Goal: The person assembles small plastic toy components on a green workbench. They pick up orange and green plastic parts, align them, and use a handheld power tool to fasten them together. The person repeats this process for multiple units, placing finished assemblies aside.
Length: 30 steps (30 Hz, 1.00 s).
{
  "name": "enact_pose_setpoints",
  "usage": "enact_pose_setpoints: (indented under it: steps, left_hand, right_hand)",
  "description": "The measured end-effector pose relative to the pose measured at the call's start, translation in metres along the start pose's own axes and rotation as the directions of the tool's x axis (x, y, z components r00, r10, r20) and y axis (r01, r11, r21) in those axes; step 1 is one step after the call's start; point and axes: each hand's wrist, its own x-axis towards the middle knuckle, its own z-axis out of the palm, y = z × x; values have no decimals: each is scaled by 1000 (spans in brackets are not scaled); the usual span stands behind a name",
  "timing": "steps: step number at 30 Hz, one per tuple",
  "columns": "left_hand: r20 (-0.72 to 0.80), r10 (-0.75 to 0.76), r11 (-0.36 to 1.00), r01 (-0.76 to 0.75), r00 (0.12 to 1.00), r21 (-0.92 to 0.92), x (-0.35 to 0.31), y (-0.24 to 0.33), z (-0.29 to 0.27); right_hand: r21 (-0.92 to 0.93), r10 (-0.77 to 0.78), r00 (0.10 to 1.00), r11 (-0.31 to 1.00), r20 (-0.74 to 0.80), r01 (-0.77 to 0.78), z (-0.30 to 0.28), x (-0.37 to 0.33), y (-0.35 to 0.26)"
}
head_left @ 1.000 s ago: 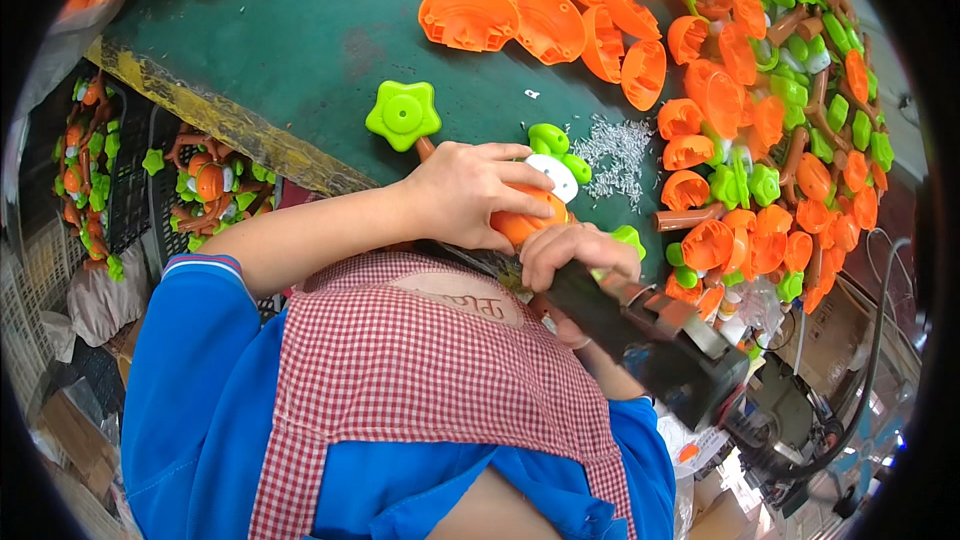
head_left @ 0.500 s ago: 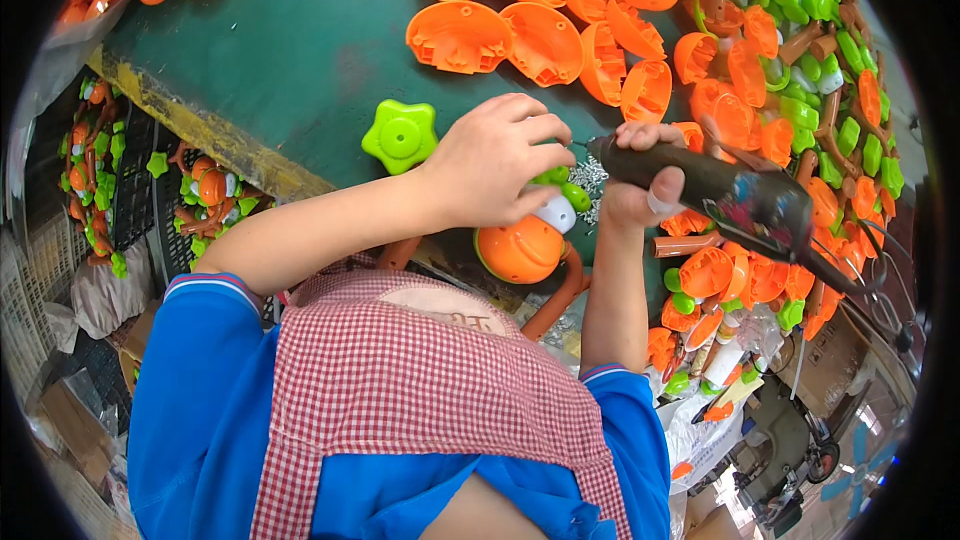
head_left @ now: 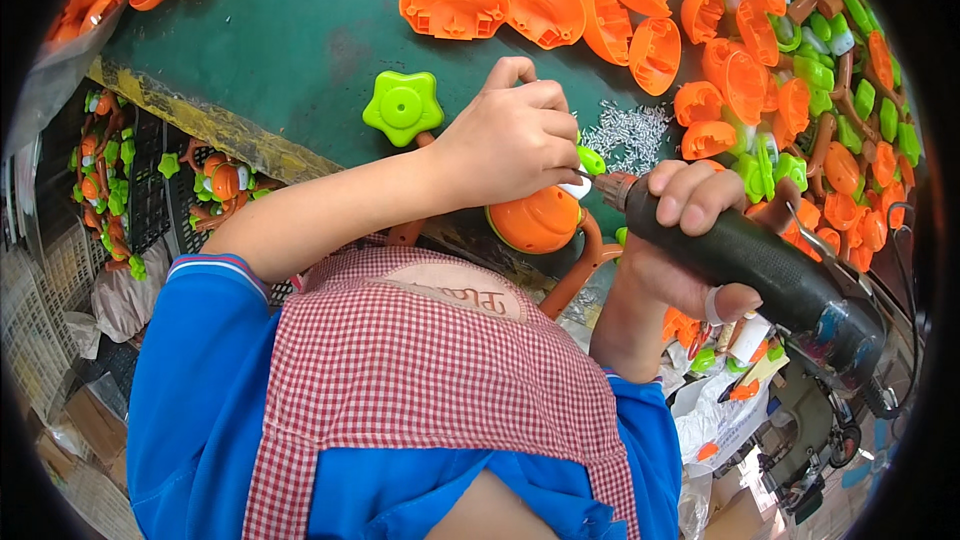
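My left hand [head_left: 515,135] is closed round the upper part of a plastic toy piece [head_left: 538,220] with an orange rounded body, white and green parts and a brown stem. Its fingertips hide part of the piece. In my right hand [head_left: 658,270] is a black electric screwdriver [head_left: 745,258], gripped by its body. The screwdriver's tip points left at the white part beside my left fingertips; whether it touches there I cannot tell. Behind my left wrist, a green star-shaped knob [head_left: 403,108] sits on a brown stem.
A heap of small screws [head_left: 630,135] lies on the green tabletop [head_left: 290,50] past the screwdriver's tip. Orange half shells [head_left: 455,5] spread across the far side. Mixed green, brown and orange parts [head_left: 840,110] pile up at right. Crates of assembled toys [head_left: 215,185] stand at left.
My right hand has turned the screwdriver and lowered it, bringing its tip level with the toy piece. My left hand stays at the toy piece, its fingers more curled. The screw heap shows more fully.
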Motion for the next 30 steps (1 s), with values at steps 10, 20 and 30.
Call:
enact_pose_setpoints:
  steps: [10, 20, 30]
  left_hand:
    - [572, -437, 888, 436, 694, 149, -35, 16, -30]
    - [616, -440, 874, 470, 654, 126, -27, 11, -24]
    - [538, -438, 867, 496, 720, 42, -41, 8, -21]
  right_hand:
    - [-127, 224, 974, 966, -34, -227, 49, -26, -14]
    - [-195, 312, 950, 931, -9, -308, 43, -37, 24]
    - [43, 322, 879, 932, 352, -359, 30, -25, 38]
